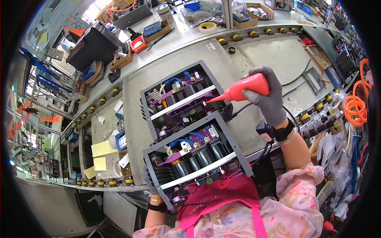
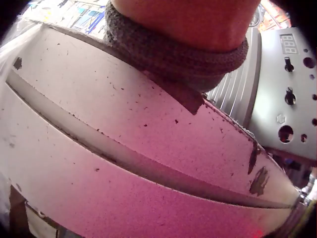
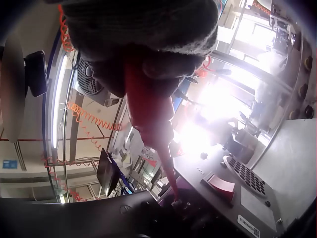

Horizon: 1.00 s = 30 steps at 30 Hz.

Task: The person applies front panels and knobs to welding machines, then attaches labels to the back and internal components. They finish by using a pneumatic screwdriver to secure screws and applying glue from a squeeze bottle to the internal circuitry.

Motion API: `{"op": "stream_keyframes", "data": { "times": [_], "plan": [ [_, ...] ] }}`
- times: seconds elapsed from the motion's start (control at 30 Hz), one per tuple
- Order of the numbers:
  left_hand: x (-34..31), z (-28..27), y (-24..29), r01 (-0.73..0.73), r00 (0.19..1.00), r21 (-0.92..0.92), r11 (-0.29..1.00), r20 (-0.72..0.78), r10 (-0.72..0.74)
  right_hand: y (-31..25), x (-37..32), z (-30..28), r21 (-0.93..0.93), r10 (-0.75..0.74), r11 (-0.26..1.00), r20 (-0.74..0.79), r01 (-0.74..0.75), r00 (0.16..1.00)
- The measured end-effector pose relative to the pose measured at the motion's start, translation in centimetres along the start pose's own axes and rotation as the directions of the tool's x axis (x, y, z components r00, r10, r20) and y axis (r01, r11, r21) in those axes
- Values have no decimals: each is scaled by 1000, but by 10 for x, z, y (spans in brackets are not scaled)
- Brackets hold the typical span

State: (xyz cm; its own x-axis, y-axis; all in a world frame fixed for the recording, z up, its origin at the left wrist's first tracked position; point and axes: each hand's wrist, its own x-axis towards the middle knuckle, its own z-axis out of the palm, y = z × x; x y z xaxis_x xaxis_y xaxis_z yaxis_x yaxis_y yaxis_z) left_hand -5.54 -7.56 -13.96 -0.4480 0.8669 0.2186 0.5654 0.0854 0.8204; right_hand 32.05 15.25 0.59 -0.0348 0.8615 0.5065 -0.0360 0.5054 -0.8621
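My gloved right hand (image 1: 272,93) grips a red squeeze bottle (image 1: 250,85), fingers curled round its body. The bottle's thin nozzle points down-left into the far open-topped metal chassis (image 1: 177,79), its tip close over the purple circuit board. In the right wrist view the bottle (image 3: 148,114) hangs nozzle-down from the glove. Nearer my body is a second open chassis (image 1: 238,152) with black capacitors (image 1: 204,157) and blue and red wires. My left hand (image 2: 173,62) is beside this near chassis, at the worktable's edge; its fingers are hidden.
Both chassis are on a grey board (image 1: 137,93) between roller rails. Yellow paper sheets (image 1: 104,148) and small bins lie to the left. A tape roll (image 1: 208,27) and a red bin (image 1: 138,44) stand along the back. An orange coiled hose (image 1: 354,111) hangs at the right.
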Motion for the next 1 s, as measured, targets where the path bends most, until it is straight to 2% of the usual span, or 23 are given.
{"op": "stream_keyframes", "data": {
  "times": [0.1, 0.27, 0.4, 0.47, 0.5, 0.53, 0.6, 0.73, 0.8, 0.93, 1.0],
  "plan": [
    [-1, 1, 2, -6, 1000, 3, 1000, 1, 6, 1, -1, 1, -49, -33, 998, 43, 35, 999],
    [1, 1, 15, -40, 999, 40, 998, -8, 41, -17, -3, 3, -60, 22, 998, 29, -20, 999],
    [8, 2, 35, -99, 994, 99, 990, -30, 102, -54, 7, 22, 55, -60, 997, 150, 53, 987],
    [5, 1, 23, -160, 983, 235, 959, -54, 177, -55, 15, 43, 9, -135, 990, 347, 141, 928],
    [3, -1, 16, -155, 984, 266, 951, -45, 173, -59, 20, 54, -98, -163, 969, 446, 229, 880],
    [1, -3, 10, -151, 985, 297, 943, -35, 168, -54, 23, 66, -101, -172, 962, 496, 254, 851],
    [2, -7, 6, -81, 997, 282, 956, 18, 80, -54, 32, 84, -127, -221, 915, 635, 382, 740],
    [8, -8, 21, -144, 990, 192, 971, 20, 142, -50, 31, 107, -160, -188, 894, 713, 418, 675],
    [10, -8, 20, -184, 982, 233, 955, 12, 186, -52, 30, 115, -166, -187, 883, 735, 440, 652],
    [13, -10, 27, -192, 979, 186, 964, -33, 201, -56, 25, 118, -180, -264, 798, 753, 575, 602],
    [13, -10, 21, -176, 981, 125, 976, -66, 185, -58, 22, 117, -179, -274, 786, 757, 591, 593]
  ]
}}
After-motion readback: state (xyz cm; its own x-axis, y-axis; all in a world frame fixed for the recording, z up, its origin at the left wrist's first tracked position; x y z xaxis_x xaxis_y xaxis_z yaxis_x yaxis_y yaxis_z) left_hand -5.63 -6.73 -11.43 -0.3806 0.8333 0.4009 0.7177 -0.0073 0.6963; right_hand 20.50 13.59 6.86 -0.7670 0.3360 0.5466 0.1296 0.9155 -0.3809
